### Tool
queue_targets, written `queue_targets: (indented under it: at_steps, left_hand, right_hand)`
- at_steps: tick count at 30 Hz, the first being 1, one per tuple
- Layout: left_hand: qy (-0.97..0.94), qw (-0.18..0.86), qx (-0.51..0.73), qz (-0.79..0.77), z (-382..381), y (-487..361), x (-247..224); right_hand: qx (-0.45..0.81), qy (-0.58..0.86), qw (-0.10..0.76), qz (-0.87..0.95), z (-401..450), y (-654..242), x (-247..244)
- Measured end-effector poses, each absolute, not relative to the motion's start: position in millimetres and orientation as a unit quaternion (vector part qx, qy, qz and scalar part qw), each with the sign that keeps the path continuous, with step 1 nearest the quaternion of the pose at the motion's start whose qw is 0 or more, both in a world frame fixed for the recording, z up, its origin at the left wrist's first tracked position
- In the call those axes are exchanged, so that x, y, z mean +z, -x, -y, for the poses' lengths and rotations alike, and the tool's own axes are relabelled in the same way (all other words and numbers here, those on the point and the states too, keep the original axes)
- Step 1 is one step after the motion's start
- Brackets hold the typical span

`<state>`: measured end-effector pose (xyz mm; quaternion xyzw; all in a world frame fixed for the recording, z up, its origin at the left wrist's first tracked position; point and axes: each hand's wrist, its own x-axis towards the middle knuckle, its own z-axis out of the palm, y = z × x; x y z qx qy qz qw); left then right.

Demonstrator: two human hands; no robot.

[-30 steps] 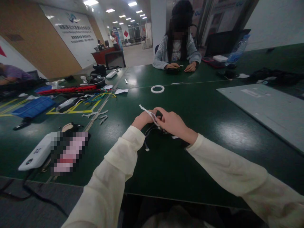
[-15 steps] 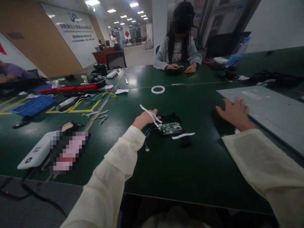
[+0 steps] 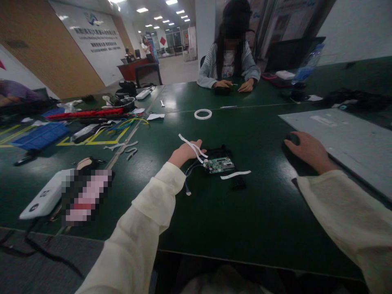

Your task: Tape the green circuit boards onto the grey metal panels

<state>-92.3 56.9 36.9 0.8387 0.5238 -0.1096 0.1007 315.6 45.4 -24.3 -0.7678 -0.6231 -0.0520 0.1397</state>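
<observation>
My left hand [image 3: 186, 153] is closed at the left end of a black frame [image 3: 216, 152] bearing a green circuit board [image 3: 219, 165]; part of the fingers is hidden. Two narrow white strips [image 3: 191, 143] cross over this hand and meet the board's left corner. Dark cables [image 3: 188, 185] with a small plug trail from that corner. Another white strip [image 3: 235, 174] lies across the front of the board's right side. My right hand [image 3: 309, 150] is curled at the left edge of a grey panel [image 3: 343, 126]. Between its thumb and forefinger shows something dark that I cannot make out.
A white tape roll [image 3: 203, 114] lies beyond the board. To the left are grey offcuts [image 3: 122, 146], a blue bin [image 3: 41, 136], a white power bank [image 3: 47, 198] and a pink phone-like thing [image 3: 88, 198]. A person [image 3: 229, 61] sits opposite; a water bottle [image 3: 309, 67] stands far right.
My right hand has come down and a little nearer at the panel's edge, its spread fingers now curled. My left hand and the circuit board have stayed in place.
</observation>
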Motion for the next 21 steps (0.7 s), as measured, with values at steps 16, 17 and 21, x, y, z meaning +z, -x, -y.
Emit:
queue_targets:
  at_steps: [16,17,21]
  left_hand:
    - [-0.919,0.158,-0.081,-0.353,-30.8,81.4,78.5]
    - [-0.917,0.164,-0.096,-0.35,-28.7,80.6,79.5]
    - [-0.897,0.147,-0.144,-0.391,-18.7,74.4,77.3]
  right_hand:
    - [-0.018,0.684,0.221,0.695,-13.6,-249.0,-15.8]
    - [-0.018,0.669,0.24,0.703,-12.5,-244.8,-16.3]
    - [-0.009,0.626,0.296,0.721,-5.9,-229.1,-14.3]
